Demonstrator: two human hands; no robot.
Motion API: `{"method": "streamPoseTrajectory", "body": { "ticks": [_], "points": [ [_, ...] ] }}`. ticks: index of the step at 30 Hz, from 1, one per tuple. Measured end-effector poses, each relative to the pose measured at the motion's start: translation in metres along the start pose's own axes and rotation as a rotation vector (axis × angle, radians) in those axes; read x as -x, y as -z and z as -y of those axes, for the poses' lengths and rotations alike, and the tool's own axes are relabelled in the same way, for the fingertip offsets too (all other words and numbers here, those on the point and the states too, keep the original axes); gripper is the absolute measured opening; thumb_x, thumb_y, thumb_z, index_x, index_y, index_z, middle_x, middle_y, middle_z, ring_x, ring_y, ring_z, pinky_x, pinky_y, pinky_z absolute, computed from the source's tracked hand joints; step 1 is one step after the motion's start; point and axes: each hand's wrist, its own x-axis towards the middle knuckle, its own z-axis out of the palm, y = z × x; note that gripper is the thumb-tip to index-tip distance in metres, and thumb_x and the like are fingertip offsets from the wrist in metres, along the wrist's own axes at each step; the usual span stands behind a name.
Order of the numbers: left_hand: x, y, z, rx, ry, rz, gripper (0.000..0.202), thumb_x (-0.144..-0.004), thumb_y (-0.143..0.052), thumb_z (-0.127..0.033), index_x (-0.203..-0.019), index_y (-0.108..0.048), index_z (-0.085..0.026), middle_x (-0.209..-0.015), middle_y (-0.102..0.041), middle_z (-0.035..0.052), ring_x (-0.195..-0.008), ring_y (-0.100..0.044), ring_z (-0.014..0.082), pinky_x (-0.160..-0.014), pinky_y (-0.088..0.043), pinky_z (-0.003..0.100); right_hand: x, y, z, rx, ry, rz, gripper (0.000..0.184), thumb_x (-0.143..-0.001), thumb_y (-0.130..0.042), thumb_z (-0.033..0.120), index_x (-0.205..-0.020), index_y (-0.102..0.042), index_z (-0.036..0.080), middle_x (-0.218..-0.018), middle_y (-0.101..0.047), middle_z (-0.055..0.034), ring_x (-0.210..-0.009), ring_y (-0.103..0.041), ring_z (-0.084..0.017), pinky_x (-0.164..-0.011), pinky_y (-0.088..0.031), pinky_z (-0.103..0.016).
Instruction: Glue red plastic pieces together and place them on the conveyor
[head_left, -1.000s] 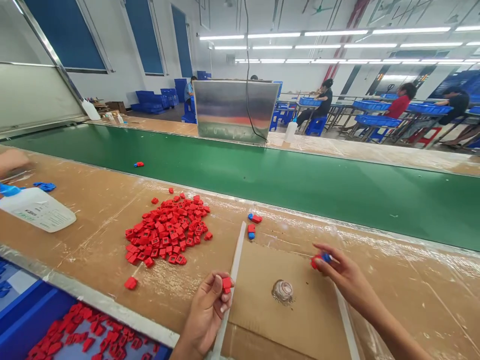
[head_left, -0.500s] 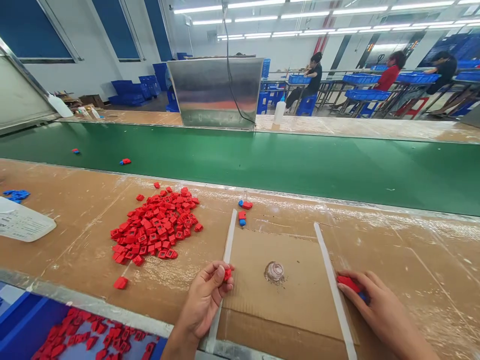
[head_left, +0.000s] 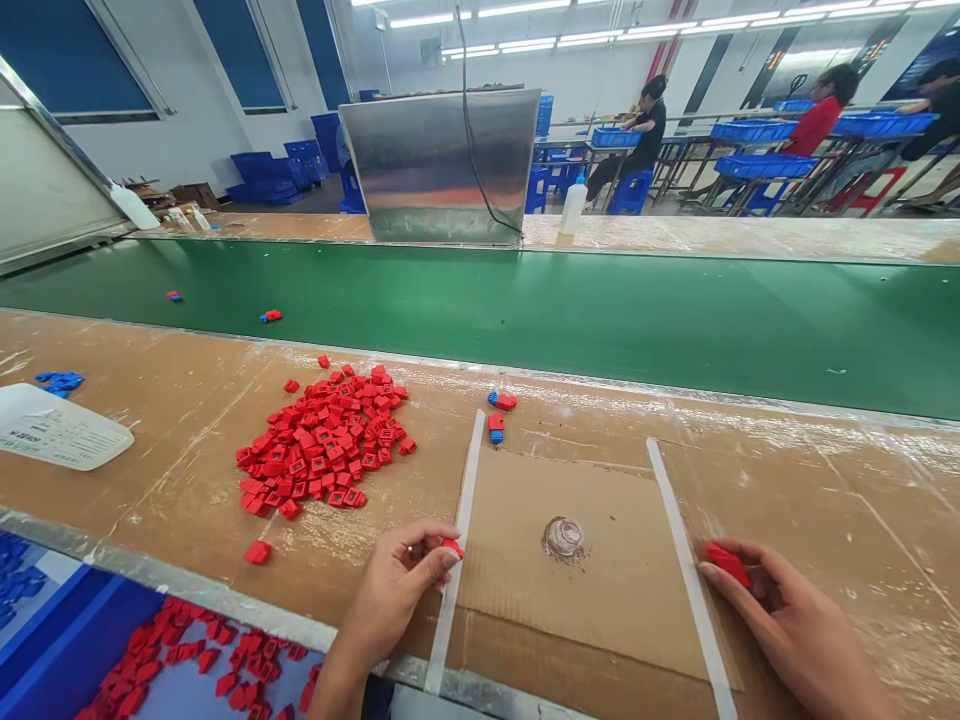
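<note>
My left hand (head_left: 394, 590) pinches a small red plastic piece (head_left: 452, 546) between thumb and fingers, beside the left white strip (head_left: 459, 540) of a cardboard pad (head_left: 622, 580). My right hand (head_left: 787, 620) rests low on the table to the right of the right white strip (head_left: 686, 570), its fingers closed round a red piece (head_left: 726, 563). A heap of small red pieces (head_left: 322, 445) lies left of the pad. Two red-and-blue assembled pieces (head_left: 498, 412) lie at the pad's far left corner. A small glue blob (head_left: 564, 537) sits mid-pad.
A green conveyor belt (head_left: 600, 310) runs behind the table, carrying two red-and-blue pieces (head_left: 270, 316). A blue bin (head_left: 90, 650) with red pieces is at the near left. A white bottle (head_left: 56, 428) lies far left. A steel box (head_left: 439, 165) stands beyond the belt; people sit at distant tables.
My right hand came down from above the pad to the table right of the right strip, still gripping its piece. The left hand stayed by the left strip. The view tilted down.
</note>
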Motion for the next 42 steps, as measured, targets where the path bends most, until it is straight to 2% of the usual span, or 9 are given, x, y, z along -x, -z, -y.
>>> {"method": "streamPoseTrajectory", "body": {
  "ticks": [3,6,13,18,24,30,33,38,42],
  "points": [
    [0.001,0.010,-0.010,-0.386,-0.146,-0.013,0.022,-0.088,-0.063,-0.035,-0.100,-0.077,-0.023,-0.085,-0.064,0.0041,-0.077,-0.059,0.0174,-0.070,-0.046,0.026,0.002,-0.002,-0.003,-0.011,0.016,-0.031,0.054,-0.074,-0.056,0.070,-0.096,-0.066,0.023,-0.073,-0.068,-0.0040,-0.062,-0.062,-0.024,-0.057,-0.051,-0.035],
    [0.004,0.011,-0.013,-0.537,-0.203,-0.019,0.027,-0.094,-0.053,-0.035,-0.109,-0.073,-0.025,-0.084,-0.062,0.0028,-0.077,-0.058,0.0176,-0.069,-0.044,0.026,0.005,-0.003,-0.006,-0.017,0.014,-0.052,0.055,-0.074,-0.056,0.070,-0.099,-0.066,0.022,-0.072,-0.067,-0.0031,-0.060,-0.061,-0.023,-0.056,-0.050,-0.034],
    [0.000,-0.008,0.007,-0.192,-0.103,-0.169,0.023,-0.086,-0.063,-0.042,-0.079,-0.061,-0.020,-0.065,-0.054,-0.0040,-0.060,-0.052,0.0129,-0.054,-0.042,0.021,0.009,-0.006,-0.003,-0.012,0.052,-0.078,0.053,-0.078,-0.055,0.069,-0.102,-0.066,0.023,-0.063,-0.058,0.0003,-0.056,-0.055,-0.021,-0.054,-0.046,-0.032],
    [-0.011,-0.017,0.008,-0.010,-0.022,-0.339,0.028,-0.076,-0.074,-0.039,-0.093,-0.072,-0.017,-0.079,-0.072,0.0032,-0.073,-0.065,0.0183,-0.069,-0.055,0.028,0.009,-0.007,-0.001,-0.021,0.118,-0.095,0.048,-0.084,-0.055,0.064,-0.104,-0.066,0.023,-0.063,-0.055,0.0016,-0.057,-0.054,-0.020,-0.057,-0.046,-0.032],
    [-0.009,-0.025,0.004,-0.176,-0.194,-0.270,0.023,-0.085,-0.064,-0.037,-0.097,-0.075,-0.020,-0.090,-0.068,0.0045,-0.087,-0.065,0.0187,-0.074,-0.053,0.025,0.011,-0.007,-0.002,-0.110,0.216,-0.106,0.037,-0.091,-0.054,0.052,-0.111,-0.066,0.024,-0.097,-0.069,-0.0048,-0.071,-0.061,-0.020,-0.067,-0.050,-0.033],
    [-0.006,-0.029,0.016,0.077,-0.010,-0.180,0.025,-0.079,-0.073,-0.039,-0.093,-0.069,-0.019,-0.080,-0.071,0.0018,-0.079,-0.070,0.0180,-0.076,-0.055,0.026,0.015,-0.003,-0.002,-0.377,0.008,-0.069,0.050,-0.087,-0.060,0.055,-0.126,-0.059,0.023,-0.111,-0.071,-0.0076,-0.100,-0.067,-0.024,-0.084,-0.056,-0.034],
    [-0.005,-0.036,0.020,0.132,0.032,-0.163,0.030,-0.074,-0.078,-0.039,-0.094,-0.073,-0.017,-0.082,-0.071,0.0028,-0.067,-0.067,0.0144,-0.063,-0.055,0.023,0.017,-0.003,0.012,-0.539,-0.063,-0.054,0.051,-0.083,-0.066,0.056,-0.121,-0.062,0.021,-0.113,-0.072,-0.0095,-0.104,-0.067,-0.025,-0.090,-0.057,-0.034],
    [0.003,-0.045,0.025,0.174,0.024,-0.023,0.036,-0.079,-0.075,-0.037,-0.113,-0.074,-0.025,-0.118,-0.068,0.0061,-0.073,-0.063,0.0100,-0.068,-0.054,0.020,0.020,-0.012,0.037,-0.581,-0.004,0.009,0.043,-0.084,-0.068,0.052,-0.114,-0.065,0.020,-0.104,-0.073,-0.0111,-0.093,-0.070,-0.023,-0.084,-0.060,-0.034],
    [0.008,-0.049,0.031,0.304,0.063,0.076,0.037,-0.083,-0.073,-0.035,-0.119,-0.071,-0.029,-0.115,-0.070,0.0057,-0.078,-0.066,0.0123,-0.073,-0.055,0.023,0.022,-0.017,0.047,-0.565,0.059,0.083,0.042,-0.087,-0.067,0.049,-0.117,-0.063,0.020,-0.106,-0.072,-0.0117,-0.096,-0.069,-0.025,-0.084,-0.059,-0.039]
  ]
}}
